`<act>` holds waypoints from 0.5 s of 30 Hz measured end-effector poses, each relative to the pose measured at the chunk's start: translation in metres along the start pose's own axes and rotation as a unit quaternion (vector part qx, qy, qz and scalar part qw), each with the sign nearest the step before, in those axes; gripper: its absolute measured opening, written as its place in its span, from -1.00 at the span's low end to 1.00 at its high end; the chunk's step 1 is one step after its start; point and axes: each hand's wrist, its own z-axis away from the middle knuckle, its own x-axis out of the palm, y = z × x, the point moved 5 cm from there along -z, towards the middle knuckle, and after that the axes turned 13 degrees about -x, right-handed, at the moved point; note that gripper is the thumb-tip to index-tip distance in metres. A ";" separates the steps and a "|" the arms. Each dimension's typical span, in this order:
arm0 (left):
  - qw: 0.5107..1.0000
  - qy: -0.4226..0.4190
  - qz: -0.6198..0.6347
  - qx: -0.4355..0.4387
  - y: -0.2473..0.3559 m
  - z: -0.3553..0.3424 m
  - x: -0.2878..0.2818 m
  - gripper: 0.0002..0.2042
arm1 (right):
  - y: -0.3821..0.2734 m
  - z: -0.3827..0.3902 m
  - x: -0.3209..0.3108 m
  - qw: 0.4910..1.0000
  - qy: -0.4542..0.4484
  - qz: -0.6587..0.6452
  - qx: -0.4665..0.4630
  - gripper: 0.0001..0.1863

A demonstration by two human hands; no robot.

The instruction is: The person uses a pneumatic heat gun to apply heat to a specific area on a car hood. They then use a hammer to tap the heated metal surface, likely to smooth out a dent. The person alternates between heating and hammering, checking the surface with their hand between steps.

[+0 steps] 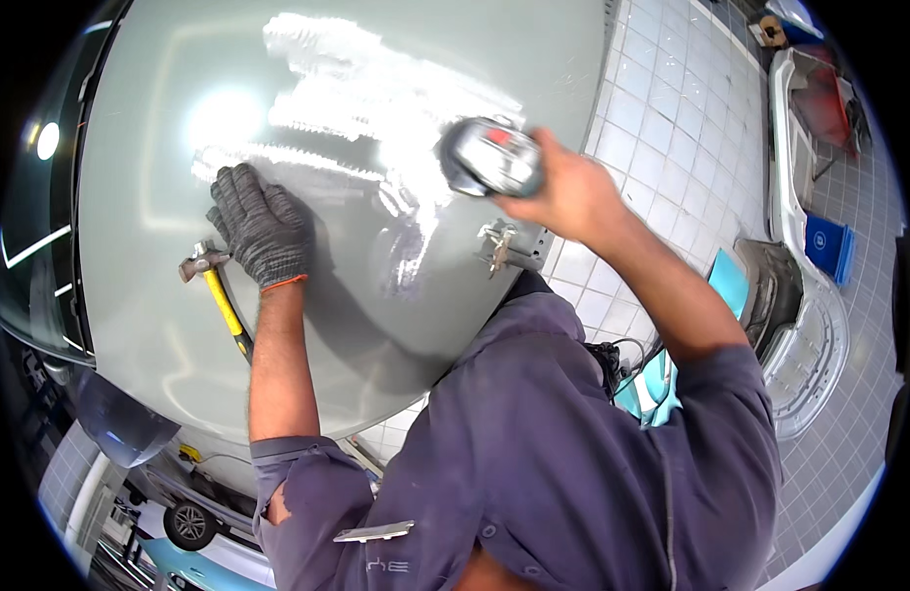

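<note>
A grey car panel (366, 256) fills the middle of the view, with scraped white and silvery patches (327, 79) across its upper part. My left hand (258, 225), in a grey knit glove, rests flat on the panel with fingers slightly apart. Just left of it lies a hammer (221, 295) with a yellow and black handle. My bare right hand (563, 197) grips a blurred silver and black power sander (494, 158) with a red part, held over the right side of the patches. A small metal latch (499, 246) sits at the panel's right edge below it.
Dark glass (41, 217) borders the panel on the left. A tiled floor (652, 128) runs along the right, with a bare bumper (810, 364), a blue bin (827, 246) and teal parts (726, 281). Cables hang beside my body. A car wheel (189, 525) shows lower left.
</note>
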 end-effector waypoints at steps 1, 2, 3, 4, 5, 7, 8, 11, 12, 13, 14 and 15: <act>1.000 0.014 0.006 0.009 -0.002 -0.003 0.008 -0.45 | -0.002 0.001 -0.008 1.000 0.002 0.006 0.008 -0.03; 0.999 0.029 0.012 0.017 -0.002 -0.004 0.015 -0.47 | -0.011 -0.014 -0.013 0.999 -0.014 0.019 0.024 -0.05; 0.998 0.048 -0.024 0.039 -0.015 -0.022 -0.014 -0.48 | -0.018 -0.025 -0.006 1.000 -0.012 -0.019 -0.007 -0.06; 0.999 0.039 -0.003 0.031 -0.011 -0.015 -0.012 -0.48 | -0.004 -0.012 -0.003 1.000 0.016 -0.006 -0.006 -0.06; 0.999 0.028 0.018 0.022 -0.005 -0.008 -0.008 -0.49 | 0.015 0.009 0.000 0.999 0.043 0.007 -0.006 -0.06; 0.998 0.035 0.043 0.025 0.004 0.000 -0.006 -0.50 | 0.046 0.056 0.012 0.998 -0.020 -0.020 0.060 -0.06; 0.998 0.034 0.045 0.019 0.008 -0.001 -0.006 -0.49 | 0.060 0.074 0.015 0.994 -0.048 -0.033 0.088 -0.06; 0.998 0.037 0.040 0.025 0.012 0.000 -0.010 -0.49 | 0.061 0.076 0.020 0.997 0.002 -0.041 0.067 -0.04; 0.998 0.041 0.036 0.033 0.013 -0.001 -0.009 -0.49 | 0.049 0.062 0.017 0.998 0.032 -0.025 0.040 -0.07; 0.998 0.045 0.033 0.040 0.015 -0.002 -0.008 -0.49 | 0.038 0.045 0.015 0.998 0.061 -0.009 0.012 -0.09; 0.998 0.026 0.030 0.041 0.012 -0.004 -0.008 -0.49 | 0.031 0.029 0.011 0.999 0.030 0.014 0.020 -0.09; 0.999 0.028 0.024 0.036 0.006 -0.002 -0.004 -0.49 | 0.039 0.033 0.013 0.999 0.041 0.008 0.019 -0.09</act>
